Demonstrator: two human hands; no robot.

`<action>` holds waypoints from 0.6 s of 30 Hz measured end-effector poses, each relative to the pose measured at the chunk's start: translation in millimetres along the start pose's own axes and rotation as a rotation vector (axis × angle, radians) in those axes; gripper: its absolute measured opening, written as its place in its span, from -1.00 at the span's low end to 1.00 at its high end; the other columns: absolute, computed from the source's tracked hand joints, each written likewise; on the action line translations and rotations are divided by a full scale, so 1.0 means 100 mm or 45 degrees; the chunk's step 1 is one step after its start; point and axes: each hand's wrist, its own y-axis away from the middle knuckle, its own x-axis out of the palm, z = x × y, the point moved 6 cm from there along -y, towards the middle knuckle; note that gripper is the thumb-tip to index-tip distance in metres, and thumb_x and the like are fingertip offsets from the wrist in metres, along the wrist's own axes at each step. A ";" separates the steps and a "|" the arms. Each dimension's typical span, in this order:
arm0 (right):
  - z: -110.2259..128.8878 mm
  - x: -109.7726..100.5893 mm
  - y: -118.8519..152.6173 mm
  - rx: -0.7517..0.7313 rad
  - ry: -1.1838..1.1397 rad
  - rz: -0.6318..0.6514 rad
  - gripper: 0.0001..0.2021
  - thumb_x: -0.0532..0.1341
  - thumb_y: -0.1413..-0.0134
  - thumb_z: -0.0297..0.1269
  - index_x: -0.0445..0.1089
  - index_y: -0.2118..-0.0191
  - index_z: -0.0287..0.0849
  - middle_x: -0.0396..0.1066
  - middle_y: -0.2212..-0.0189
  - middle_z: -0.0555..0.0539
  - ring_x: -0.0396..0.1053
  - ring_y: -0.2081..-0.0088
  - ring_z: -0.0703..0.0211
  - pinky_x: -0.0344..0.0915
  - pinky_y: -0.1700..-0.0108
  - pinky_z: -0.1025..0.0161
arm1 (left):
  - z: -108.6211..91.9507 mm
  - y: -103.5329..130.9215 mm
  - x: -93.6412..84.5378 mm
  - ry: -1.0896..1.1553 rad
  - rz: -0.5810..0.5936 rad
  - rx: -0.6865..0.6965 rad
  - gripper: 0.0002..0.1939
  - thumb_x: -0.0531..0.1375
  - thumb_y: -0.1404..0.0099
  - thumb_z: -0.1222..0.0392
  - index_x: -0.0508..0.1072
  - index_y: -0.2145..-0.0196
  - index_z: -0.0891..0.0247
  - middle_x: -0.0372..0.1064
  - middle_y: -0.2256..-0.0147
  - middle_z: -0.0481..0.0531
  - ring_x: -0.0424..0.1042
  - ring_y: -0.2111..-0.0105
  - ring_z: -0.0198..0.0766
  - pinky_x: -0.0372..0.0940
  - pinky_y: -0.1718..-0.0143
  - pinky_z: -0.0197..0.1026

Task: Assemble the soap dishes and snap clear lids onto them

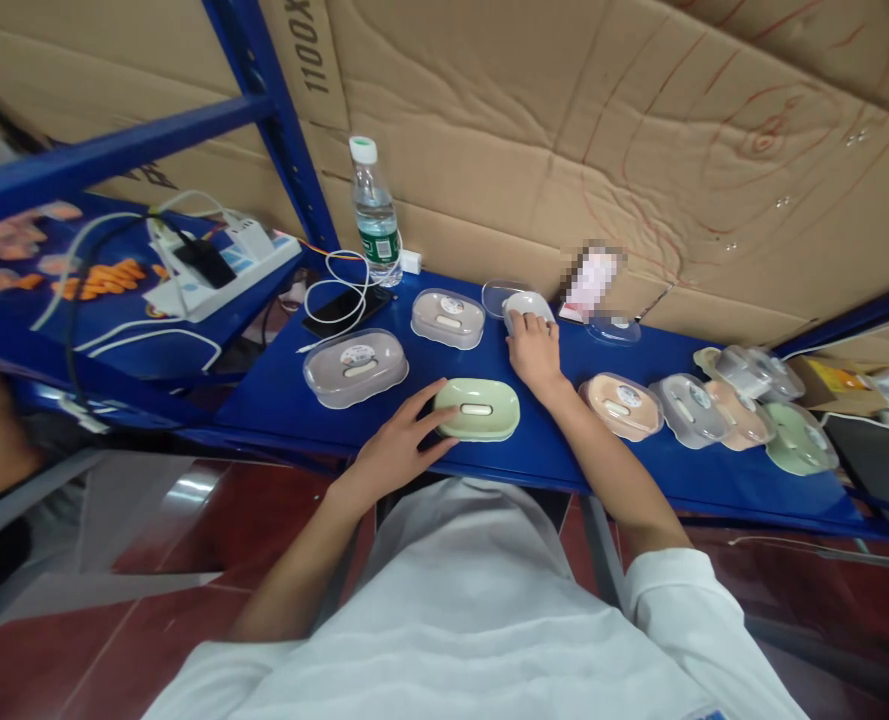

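Note:
A light green soap dish (500, 424) with a pale oval piece in its middle lies uncovered in front of me. My left hand (399, 445) holds its left end, fingers and thumb on either side of the rim. Further back, my right hand (535, 348) has its fingers curled over a pale, see-through lid (528, 303); its underside is hidden. Another clear lid (495, 298) lies just left of it. Grey soap dishes with clear covers, one nearer (355, 369) and one farther (448, 320), stand to the left. A covered peach soap dish (622, 406) is right of my right forearm.
More covered dishes, grey (689, 411) and green (800, 440), cluster at the right. A water bottle (376, 215), a phone (343, 312) and a white cable stand or lie at the back left. Cardboard (474, 150) walls the far edge. A power strip (223, 280) sits left.

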 end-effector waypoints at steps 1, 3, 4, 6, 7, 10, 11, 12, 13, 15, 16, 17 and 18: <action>0.01 -0.03 0.02 0.007 0.028 0.031 -0.47 0.10 -0.41 -0.39 0.26 -0.42 -0.30 0.43 -0.23 -0.44 0.37 -0.21 -0.30 0.20 -0.29 -0.21 | 0.00 0.00 0.00 -0.005 0.004 -0.001 -0.63 0.22 -0.56 0.01 0.51 -0.24 0.10 0.13 -0.49 0.18 0.28 -0.44 0.04 0.33 -0.42 0.13; 0.01 -0.12 0.07 0.044 0.084 0.058 -0.48 0.07 -0.40 -0.42 0.26 -0.42 -0.28 0.44 -0.21 -0.41 0.40 -0.16 -0.27 0.24 -0.22 -0.14 | 0.01 0.00 0.01 -0.015 0.018 -0.010 -0.62 0.21 -0.56 0.00 0.51 -0.24 0.11 0.11 -0.50 0.18 0.28 -0.44 0.04 0.33 -0.42 0.13; 0.01 -0.16 0.10 0.076 0.114 0.052 -0.48 0.05 -0.40 -0.44 0.25 -0.41 -0.28 0.44 -0.20 -0.42 0.41 -0.14 -0.26 0.25 -0.19 -0.12 | 0.01 0.00 0.01 -0.020 0.023 -0.014 -0.62 0.22 -0.56 -0.01 0.51 -0.24 0.11 0.10 -0.51 0.18 0.28 -0.44 0.04 0.33 -0.42 0.13; 0.00 -0.22 0.12 0.132 0.167 0.012 -0.47 0.00 -0.40 -0.47 0.25 -0.41 -0.29 0.43 -0.22 -0.44 0.41 -0.13 -0.27 0.25 -0.16 -0.12 | 0.01 0.00 0.01 -0.024 0.023 -0.013 -0.61 0.22 -0.56 -0.02 0.52 -0.24 0.12 0.10 -0.51 0.19 0.28 -0.45 0.05 0.32 -0.43 0.13; 0.01 -0.23 0.12 0.127 0.182 -0.017 -0.47 -0.02 -0.40 -0.48 0.25 -0.42 -0.29 0.40 -0.26 -0.45 0.40 -0.15 -0.28 0.24 -0.16 -0.13 | 0.01 0.00 0.02 -0.026 0.020 -0.009 -0.62 0.21 -0.56 -0.02 0.52 -0.23 0.13 0.10 -0.51 0.19 0.28 -0.45 0.05 0.32 -0.43 0.12; 0.11 -0.17 0.05 -0.032 0.129 -0.092 -0.47 -0.01 -0.44 -0.44 0.24 -0.45 -0.26 0.23 -0.44 -0.42 0.26 -0.33 -0.32 0.15 -0.30 -0.22 | 0.00 0.00 0.02 -0.029 0.014 0.003 -0.62 0.21 -0.57 -0.01 0.52 -0.22 0.15 0.12 -0.50 0.21 0.27 -0.45 0.05 0.33 -0.43 0.12; 0.15 -0.12 0.01 -0.099 0.071 -0.098 -0.48 0.02 -0.45 -0.42 0.26 -0.44 -0.27 0.20 -0.47 -0.41 0.20 -0.39 -0.33 0.08 -0.37 -0.27 | 0.00 -0.01 0.02 -0.031 0.015 0.004 -0.63 0.21 -0.57 0.00 0.52 -0.22 0.15 0.12 -0.49 0.22 0.27 -0.45 0.05 0.33 -0.42 0.12; 0.17 -0.06 -0.03 -0.146 -0.024 -0.092 -0.51 0.05 -0.45 -0.40 0.31 -0.41 -0.29 0.21 -0.46 -0.41 0.17 -0.42 -0.32 0.00 -0.43 -0.31 | 0.00 -0.01 0.02 -0.034 0.015 0.004 -0.63 0.21 -0.57 -0.01 0.52 -0.22 0.14 0.13 -0.49 0.22 0.28 -0.45 0.05 0.33 -0.42 0.12; 0.19 0.00 -0.07 -0.170 -0.142 -0.078 -0.56 0.08 -0.45 -0.38 0.39 -0.33 -0.31 0.29 -0.41 -0.43 0.19 -0.41 -0.31 -0.08 -0.47 -0.35 | 0.00 -0.01 0.02 -0.035 0.017 0.001 -0.63 0.21 -0.57 -0.01 0.52 -0.22 0.14 0.13 -0.49 0.21 0.28 -0.45 0.05 0.33 -0.42 0.13; 0.16 0.08 -0.13 -0.165 -0.377 -0.058 -0.69 0.11 -0.45 -0.36 0.52 -0.11 -0.30 0.51 -0.20 -0.42 0.35 -0.31 -0.27 -0.13 -0.50 -0.38 | 0.00 -0.01 0.01 -0.037 0.021 -0.010 -0.63 0.21 -0.56 -0.01 0.52 -0.22 0.11 0.13 -0.49 0.19 0.29 -0.44 0.05 0.34 -0.41 0.13; 0.14 0.09 -0.16 -0.152 -0.466 -0.061 -0.73 0.11 -0.46 -0.34 0.54 -0.02 -0.27 0.58 -0.09 -0.38 0.43 -0.23 -0.22 -0.09 -0.49 -0.36 | 0.00 -0.01 0.01 -0.038 0.023 -0.012 -0.63 0.21 -0.56 -0.02 0.51 -0.23 0.10 0.13 -0.49 0.18 0.29 -0.44 0.04 0.35 -0.41 0.13; 0.10 0.07 -0.17 -0.138 -0.514 -0.074 -0.73 0.09 -0.49 -0.30 0.54 0.01 -0.24 0.61 -0.02 -0.33 0.49 -0.16 -0.17 0.00 -0.48 -0.31 | -0.01 -0.01 0.00 -0.041 0.023 -0.012 -0.63 0.21 -0.56 -0.02 0.51 -0.23 0.10 0.14 -0.49 0.18 0.30 -0.43 0.04 0.35 -0.40 0.13; 0.05 0.04 -0.17 -0.118 -0.565 -0.101 -0.70 0.05 -0.53 -0.24 0.52 0.01 -0.21 0.62 0.02 -0.28 0.53 -0.10 -0.11 0.13 -0.44 -0.23 | -0.01 -0.01 0.00 -0.045 0.023 -0.011 -0.63 0.21 -0.56 -0.02 0.50 -0.23 0.10 0.14 -0.49 0.18 0.30 -0.43 0.04 0.36 -0.40 0.12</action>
